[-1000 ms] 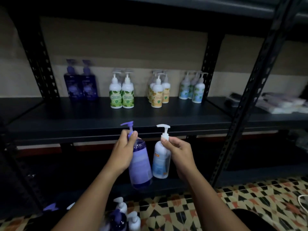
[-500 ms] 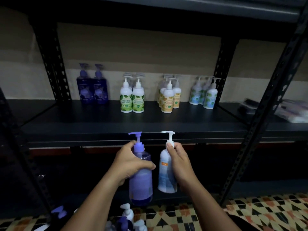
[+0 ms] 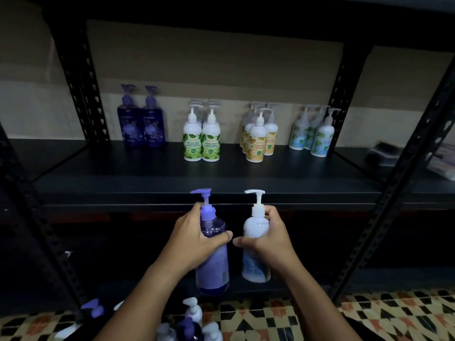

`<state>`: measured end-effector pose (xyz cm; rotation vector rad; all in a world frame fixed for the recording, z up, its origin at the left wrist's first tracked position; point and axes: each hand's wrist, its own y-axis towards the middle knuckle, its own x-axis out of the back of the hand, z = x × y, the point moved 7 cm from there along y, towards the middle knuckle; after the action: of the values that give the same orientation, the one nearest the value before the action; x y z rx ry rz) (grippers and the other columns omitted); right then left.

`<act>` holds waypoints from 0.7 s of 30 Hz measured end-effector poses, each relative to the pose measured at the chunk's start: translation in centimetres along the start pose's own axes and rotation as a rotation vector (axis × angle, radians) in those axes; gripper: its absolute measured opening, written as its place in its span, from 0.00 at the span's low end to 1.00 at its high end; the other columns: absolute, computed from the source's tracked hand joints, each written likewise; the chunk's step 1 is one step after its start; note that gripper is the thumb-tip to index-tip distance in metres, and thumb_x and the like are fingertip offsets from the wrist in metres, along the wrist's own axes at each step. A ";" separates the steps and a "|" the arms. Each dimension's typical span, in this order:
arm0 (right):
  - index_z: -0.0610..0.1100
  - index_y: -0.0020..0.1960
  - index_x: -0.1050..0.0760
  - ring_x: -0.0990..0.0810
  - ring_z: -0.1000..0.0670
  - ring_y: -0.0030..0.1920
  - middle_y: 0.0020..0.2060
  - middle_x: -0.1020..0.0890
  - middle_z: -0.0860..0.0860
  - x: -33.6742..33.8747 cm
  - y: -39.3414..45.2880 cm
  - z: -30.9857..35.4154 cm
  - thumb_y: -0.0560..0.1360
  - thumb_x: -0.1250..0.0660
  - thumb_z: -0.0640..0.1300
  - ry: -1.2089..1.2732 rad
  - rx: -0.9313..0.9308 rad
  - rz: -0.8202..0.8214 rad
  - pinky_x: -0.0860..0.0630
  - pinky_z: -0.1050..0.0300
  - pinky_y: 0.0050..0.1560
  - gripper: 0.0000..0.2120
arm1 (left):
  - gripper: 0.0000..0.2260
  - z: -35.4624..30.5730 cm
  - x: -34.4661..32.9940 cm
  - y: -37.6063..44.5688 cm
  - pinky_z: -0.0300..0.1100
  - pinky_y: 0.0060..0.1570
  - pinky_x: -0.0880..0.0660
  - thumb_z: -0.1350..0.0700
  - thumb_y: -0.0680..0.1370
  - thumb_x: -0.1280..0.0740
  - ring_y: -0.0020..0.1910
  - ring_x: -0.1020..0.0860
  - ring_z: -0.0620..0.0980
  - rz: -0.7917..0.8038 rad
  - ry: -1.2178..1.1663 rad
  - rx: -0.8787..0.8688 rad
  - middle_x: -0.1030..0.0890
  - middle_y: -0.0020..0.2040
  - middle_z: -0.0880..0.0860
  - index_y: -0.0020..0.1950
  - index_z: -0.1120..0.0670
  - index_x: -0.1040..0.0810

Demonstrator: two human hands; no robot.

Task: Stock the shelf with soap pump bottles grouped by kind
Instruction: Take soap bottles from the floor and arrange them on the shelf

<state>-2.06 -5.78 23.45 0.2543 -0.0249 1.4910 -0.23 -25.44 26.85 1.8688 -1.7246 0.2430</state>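
Two bottles in the air at once, one per hand. Only the head view here. The left hand (image 3: pixel 194 238) is wrapped around the purple bottle (image 3: pixel 213 254), the right hand (image 3: pixel 269 238) around the white bottle (image 3: pixel 254 244), both upright, just below the shelf (image 3: pixel 172 183) front edge.

Risks as I see them: the pump heads sit about level with that edge, so lifting straight up could clip a nozzle on the lip and twist a bottle out of the grip. The white one looks blue-labelled, so it probably belongs with the blue group (image 3: pixel 312 134) far right; dropping it by the yellow group (image 3: pixel 258 136) would spoil the sorting. The groups are packed tight too, so setting one down in a hurry could bump the green pair (image 3: pixel 202 139) or the purple pair (image 3: pixel 141 121) over, domino style.

Surface is a flat dark board on a black perforated metal frame, plain wall behind. It's pretty dim. Patterned tile floor (image 3: pixel 369 313) below, with more bottles (image 3: pixel 192 321) waiting near my feet.
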 end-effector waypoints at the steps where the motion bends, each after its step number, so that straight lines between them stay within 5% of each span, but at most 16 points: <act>1: 0.55 0.51 0.30 0.22 0.49 0.42 0.49 0.23 0.43 0.0 0.0 0.0 0.50 0.17 0.46 -0.027 0.014 0.003 0.22 0.55 0.39 0.35 | 0.23 0.2 0.0 0.1 0.35 0.46 0.25 0.45 0.64 0.17 0.46 0.20 0.41 0.005 0.009 0.001 0.19 0.48 0.45 0.51 0.46 0.26; 5: 0.51 0.47 0.28 0.27 0.52 0.35 0.38 0.24 0.49 0.2 -0.4 0.9 0.50 0.20 0.46 -0.058 0.071 0.026 0.25 0.53 0.34 0.29 | 0.43 1.4 0.3 0.1 0.49 0.51 0.18 0.35 0.45 0.14 0.49 0.17 0.48 0.030 -0.121 0.146 0.18 0.52 0.48 0.54 0.39 0.29; 8: 0.50 0.47 0.27 0.27 0.52 0.34 0.35 0.24 0.53 0.5 -1.0 1.4 0.51 0.19 0.40 -0.035 0.050 0.019 0.25 0.57 0.34 0.29 | 0.47 2.3 0.2 0.1 0.53 0.50 0.16 0.43 0.41 0.12 0.47 0.15 0.52 0.037 -0.271 0.238 0.16 0.50 0.52 0.55 0.43 0.29; 13: 0.51 0.52 0.24 0.16 0.48 0.44 0.48 0.17 0.47 1.6 -1.8 1.8 0.54 0.14 0.37 0.036 0.019 -0.076 0.17 0.53 0.42 0.32 | 0.34 2.5 0.8 0.0 0.49 0.46 0.16 0.50 0.48 0.13 0.43 0.14 0.54 -0.026 -0.415 0.204 0.13 0.46 0.55 0.50 0.53 0.20; 21: 0.57 0.58 0.20 0.14 0.39 0.48 0.48 0.15 0.43 0.7 -2.0 2.0 0.73 0.26 0.41 0.225 0.023 0.000 0.17 0.40 0.50 0.17 | 0.14 0.7 0.5 -0.4 0.45 0.50 0.17 0.64 0.75 0.25 0.46 0.14 0.52 0.009 -0.633 0.150 0.12 0.50 0.55 0.56 0.49 0.16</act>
<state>0.24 -5.53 25.17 0.1040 0.1731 1.5128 0.01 -26.28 26.42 2.2023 -2.1654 -0.2558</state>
